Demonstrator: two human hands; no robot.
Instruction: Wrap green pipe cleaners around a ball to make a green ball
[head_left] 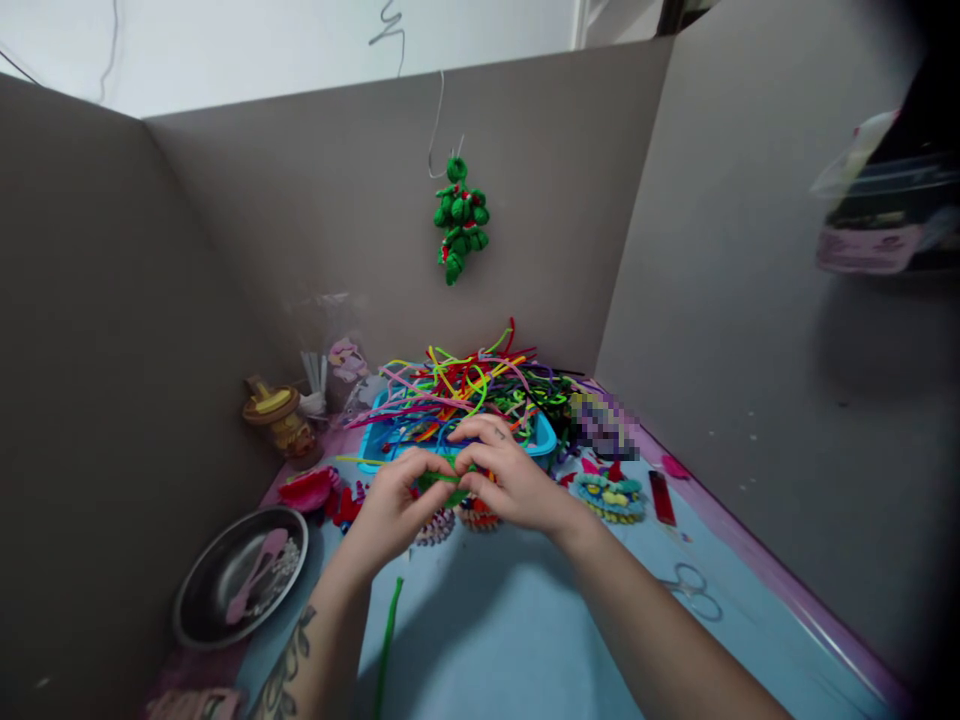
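Observation:
My left hand (pixel 390 510) and my right hand (pixel 510 478) meet above the middle of the table, fingertips pinched together. Between them is a bent green pipe cleaner (pixel 450 482), partly hidden by the fingers. Below my left wrist a straight green pipe cleaner (pixel 388 640) lies on the blue cloth. Just behind the hands stands a blue basket (pixel 367 440) heaped with pipe cleaners (pixel 465 385) in many colours. Beaded, coiled pieces (pixel 478 515) show partly beneath my fingers.
At left are a metal bowl (pixel 187 600) with a pink clip (pixel 259 575) and white beads, and a brown cup (pixel 281 420). At right lie teal and yellow coiled pieces (pixel 611 495), a dark red rectangle (pixel 661 498) and scissors (pixel 697 592). A green ornament (pixel 461 215) hangs from the back panel.

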